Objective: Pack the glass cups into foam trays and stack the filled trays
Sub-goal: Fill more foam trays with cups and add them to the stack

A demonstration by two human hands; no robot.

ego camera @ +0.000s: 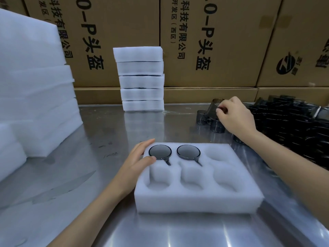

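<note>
Two smoky cups (159, 152) fill the white foam tray (195, 198); left hand (140, 157) rests flat, right hand (235, 114) pinches another cup (216, 106).

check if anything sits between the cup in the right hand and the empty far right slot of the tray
Nothing visible does. The right hand pinches a dark glass cup above the pile; bare steel table lies between it and the foam tray, whose far right slot is open.

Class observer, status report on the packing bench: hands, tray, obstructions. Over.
Left hand flat, steadying white six-pocket foam tray. Right hand pinching dark smoked glass cup from pile. Two cups seated, four pockets empty. Nothing obstructing. Over.
</note>
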